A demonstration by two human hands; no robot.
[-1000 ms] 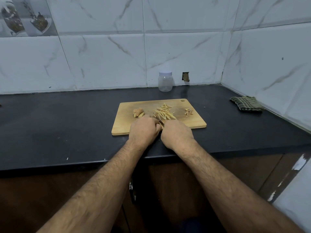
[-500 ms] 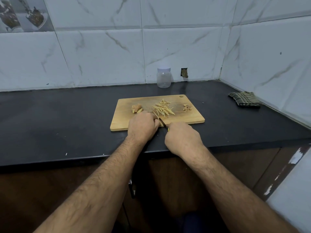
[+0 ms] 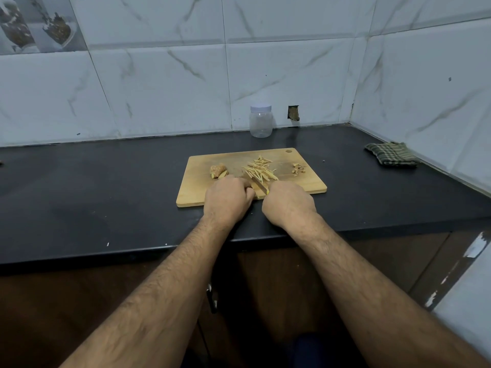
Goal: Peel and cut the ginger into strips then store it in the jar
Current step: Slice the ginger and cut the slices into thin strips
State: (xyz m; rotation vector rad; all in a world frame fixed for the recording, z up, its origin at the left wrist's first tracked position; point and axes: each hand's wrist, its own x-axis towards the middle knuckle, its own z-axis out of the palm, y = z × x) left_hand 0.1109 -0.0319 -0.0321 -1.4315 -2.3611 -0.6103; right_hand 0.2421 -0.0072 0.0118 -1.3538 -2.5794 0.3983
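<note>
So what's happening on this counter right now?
A person is cutting ginger on a wooden cutting board. The right hand grips a knife; the left hand is curled beside the blade, what it holds hidden. Cut strips lie piled mid-board, an uncut ginger piece at left. The jar stands capped by the wall.

Pale ginger strips (image 3: pixel 261 170) lie heaped mid-board, unpeeled ginger chunk (image 3: pixel 218 170) left, lidded clear jar (image 3: pixel 261 121) behind.

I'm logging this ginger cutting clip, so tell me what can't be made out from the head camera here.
- Head view: what the left hand holds down, hidden under its curled fingers.
- Head view: the knife handle, covered by the right hand; only the steel knife blade and a yellow tip show.
- Head view: whether the clear plastic jar with the white lid holds anything; too small.
</note>
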